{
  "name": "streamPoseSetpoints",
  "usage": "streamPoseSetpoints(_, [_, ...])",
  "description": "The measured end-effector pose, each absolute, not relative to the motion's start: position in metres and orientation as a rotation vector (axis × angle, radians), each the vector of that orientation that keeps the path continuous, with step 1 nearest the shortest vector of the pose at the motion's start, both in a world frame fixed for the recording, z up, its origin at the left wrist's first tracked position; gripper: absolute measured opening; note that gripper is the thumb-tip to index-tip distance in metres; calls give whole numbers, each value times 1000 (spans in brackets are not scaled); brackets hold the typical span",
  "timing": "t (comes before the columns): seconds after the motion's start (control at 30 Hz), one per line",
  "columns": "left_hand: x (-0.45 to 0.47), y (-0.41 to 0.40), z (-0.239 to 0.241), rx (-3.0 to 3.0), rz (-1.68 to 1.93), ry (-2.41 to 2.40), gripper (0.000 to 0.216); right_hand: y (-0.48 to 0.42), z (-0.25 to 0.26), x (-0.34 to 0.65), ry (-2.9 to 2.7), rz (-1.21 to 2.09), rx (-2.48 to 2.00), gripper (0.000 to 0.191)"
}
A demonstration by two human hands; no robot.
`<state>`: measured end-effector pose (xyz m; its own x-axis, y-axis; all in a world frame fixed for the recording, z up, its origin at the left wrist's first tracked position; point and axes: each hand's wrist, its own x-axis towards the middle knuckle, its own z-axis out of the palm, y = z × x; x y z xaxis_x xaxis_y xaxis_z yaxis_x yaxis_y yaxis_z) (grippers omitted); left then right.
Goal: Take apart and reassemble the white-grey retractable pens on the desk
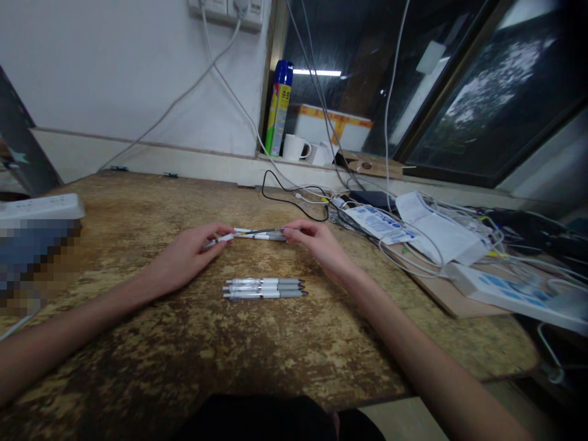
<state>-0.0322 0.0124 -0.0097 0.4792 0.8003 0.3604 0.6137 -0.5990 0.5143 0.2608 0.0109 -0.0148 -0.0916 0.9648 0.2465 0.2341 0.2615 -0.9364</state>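
Note:
My left hand pinches the left end of a white and grey pen held just above the worn wooden table. My right hand pinches the pen's right end, where a thin dark refill sticks out along it. A second pen part lies under the held one; I cannot tell whether they touch. Closer to me, three white and grey pens lie side by side in a row, tips to the right, apart from both hands.
A tangle of cables and white paper packets fill the table's right side, with a flat box beyond. A spray can and white mug stand on the sill. A white power strip sits far left.

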Motion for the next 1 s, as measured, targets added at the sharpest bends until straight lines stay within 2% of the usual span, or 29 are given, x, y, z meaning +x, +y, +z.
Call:
streamPoseSetpoints(0.33, [-34, 13, -12, 2447, 790, 1204, 36, 13, -18, 262, -1440, 1078, -1072, 29])
streamPoseSetpoints(1.0, [-32, 12, -12, 2454, 786, 1217, 39, 12, -17, 262, -1391, 1142, -1021, 34])
